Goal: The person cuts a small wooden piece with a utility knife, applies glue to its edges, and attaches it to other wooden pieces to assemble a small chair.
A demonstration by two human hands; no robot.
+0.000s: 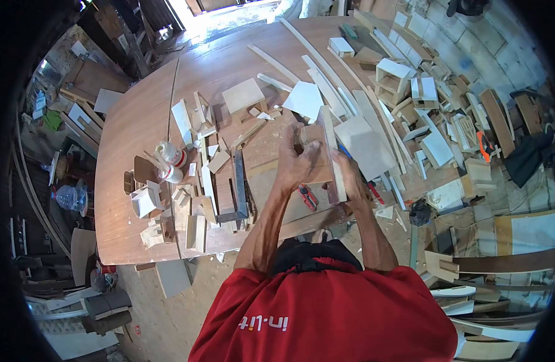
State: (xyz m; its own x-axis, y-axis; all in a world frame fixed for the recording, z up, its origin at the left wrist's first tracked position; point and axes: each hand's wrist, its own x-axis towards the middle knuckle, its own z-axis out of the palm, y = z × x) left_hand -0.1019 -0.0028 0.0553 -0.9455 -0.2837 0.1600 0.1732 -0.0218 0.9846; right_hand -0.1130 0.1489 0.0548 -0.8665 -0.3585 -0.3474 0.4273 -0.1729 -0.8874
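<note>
My left hand [298, 160] is closed on the left side of a small wooden assembly [321, 174], which has a brown panel and a pale upright strip along its right edge. From the right, my right hand [349, 176] grips the same assembly; the strip hides part of its fingers. Red-handled pliers [308, 198] lie on the table just below the assembly. To the left rests a dark L-shaped metal square [242, 190] among small wood pieces. A pale square panel [365, 145] lies just right of my right hand.
On the left of the wooden table [129, 120] stand a glue jar [170, 154] and small wooden boxes. Long strips [316, 51] run across the back right. Offcuts and an orange-handled tool [484, 146] crowd the right. Curved boards [507, 261] are stacked at lower right.
</note>
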